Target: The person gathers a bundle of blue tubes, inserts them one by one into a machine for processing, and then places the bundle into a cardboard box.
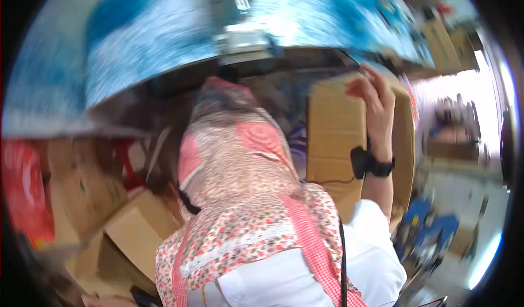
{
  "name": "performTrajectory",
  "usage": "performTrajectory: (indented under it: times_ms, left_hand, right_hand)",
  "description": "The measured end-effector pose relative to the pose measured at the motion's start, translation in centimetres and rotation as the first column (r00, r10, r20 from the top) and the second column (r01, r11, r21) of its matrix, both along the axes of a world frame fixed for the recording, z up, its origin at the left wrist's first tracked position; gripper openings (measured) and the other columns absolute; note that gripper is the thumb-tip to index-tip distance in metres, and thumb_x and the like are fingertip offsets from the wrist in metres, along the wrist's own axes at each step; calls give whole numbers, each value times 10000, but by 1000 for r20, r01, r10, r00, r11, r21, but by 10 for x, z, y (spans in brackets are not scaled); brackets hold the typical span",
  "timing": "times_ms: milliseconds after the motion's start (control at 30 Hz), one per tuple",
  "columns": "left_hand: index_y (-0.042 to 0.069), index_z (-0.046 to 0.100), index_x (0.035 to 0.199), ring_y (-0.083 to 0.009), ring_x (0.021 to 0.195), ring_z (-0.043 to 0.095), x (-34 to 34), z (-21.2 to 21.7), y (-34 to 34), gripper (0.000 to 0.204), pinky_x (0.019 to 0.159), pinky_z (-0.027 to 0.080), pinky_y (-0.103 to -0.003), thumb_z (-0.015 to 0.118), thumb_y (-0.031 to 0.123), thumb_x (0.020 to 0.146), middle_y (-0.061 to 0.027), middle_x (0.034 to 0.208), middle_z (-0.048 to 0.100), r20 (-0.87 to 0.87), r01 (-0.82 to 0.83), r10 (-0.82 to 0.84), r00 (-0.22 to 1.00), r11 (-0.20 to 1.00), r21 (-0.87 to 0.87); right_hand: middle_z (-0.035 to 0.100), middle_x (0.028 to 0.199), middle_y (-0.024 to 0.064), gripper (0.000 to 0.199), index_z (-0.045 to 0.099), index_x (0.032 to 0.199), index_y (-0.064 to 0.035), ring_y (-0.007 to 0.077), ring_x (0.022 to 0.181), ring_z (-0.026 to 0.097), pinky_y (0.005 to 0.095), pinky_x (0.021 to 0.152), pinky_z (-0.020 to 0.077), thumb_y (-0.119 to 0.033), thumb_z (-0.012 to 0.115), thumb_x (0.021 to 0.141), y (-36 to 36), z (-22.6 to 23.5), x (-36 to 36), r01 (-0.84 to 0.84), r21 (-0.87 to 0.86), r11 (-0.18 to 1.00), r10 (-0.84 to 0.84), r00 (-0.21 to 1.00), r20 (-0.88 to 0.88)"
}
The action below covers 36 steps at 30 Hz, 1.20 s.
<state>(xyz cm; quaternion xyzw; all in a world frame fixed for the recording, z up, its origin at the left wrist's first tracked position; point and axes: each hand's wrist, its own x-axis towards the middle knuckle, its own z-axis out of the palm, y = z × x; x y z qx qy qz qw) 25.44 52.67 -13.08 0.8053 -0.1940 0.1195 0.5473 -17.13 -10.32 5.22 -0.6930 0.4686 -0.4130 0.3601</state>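
We have our right hand (375,97) raised against the upper edge of a tall cardboard box (333,138), fingers curled together at its top corner, though blur hides whether they truly clamp it. The box stands just below and left of those fingers. To shift it well, we judge we should hook the fingertips over the rim and pull steadily. The forearm rises straight, a black wrist device (367,163) strapped on. Our left hand is hidden behind floral fabric (240,198).
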Motion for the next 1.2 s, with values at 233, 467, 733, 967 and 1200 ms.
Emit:
performTrajectory:
  times_ms: [233,467,733,967,1200]
  left_hand:
    - [10,621,966,-137,753,578,-40,136,-384,171,636,494,-277,539,157,933,-59,831,623,-92,453,-465,881,883,-126]
    - [-11,600,912,-49,654,407,-84,132,-500,160,571,330,-196,560,142,934,9,751,504,75,721,-857,510,474,505]
    - [-9,575,860,-49,641,386,-106,132,-524,181,558,307,-199,555,153,939,17,719,479,-134,728,-851,507,340,595]
    - [-39,555,824,-82,631,419,-123,123,-521,153,560,347,-224,567,82,917,-23,692,491,-172,735,-867,467,273,620]
    - [-13,555,821,-55,615,379,-131,111,-516,187,534,303,-205,555,134,936,10,674,461,-196,782,-893,406,229,580]
  right_hand:
    - [656,844,67,292,588,1123,17,108,756,610,250,684,491,-178,553,909,18,-12,-220,555,-9,832,-540,805,-248]
    - [663,901,204,422,648,988,-9,368,886,624,423,782,496,-354,658,745,111,-217,-367,706,305,639,-248,564,-788]
    - [460,1310,226,930,345,1352,-16,359,1193,462,388,999,392,-386,799,630,188,-323,-331,872,341,352,-116,402,-908]
    - [466,1291,239,985,295,1382,-5,368,1218,433,420,1014,373,-356,813,622,175,-318,-304,846,383,371,-195,474,-858]
    - [583,1111,253,722,449,1260,29,391,1063,553,423,913,451,-245,753,666,188,-329,-272,721,598,351,-112,666,-738]
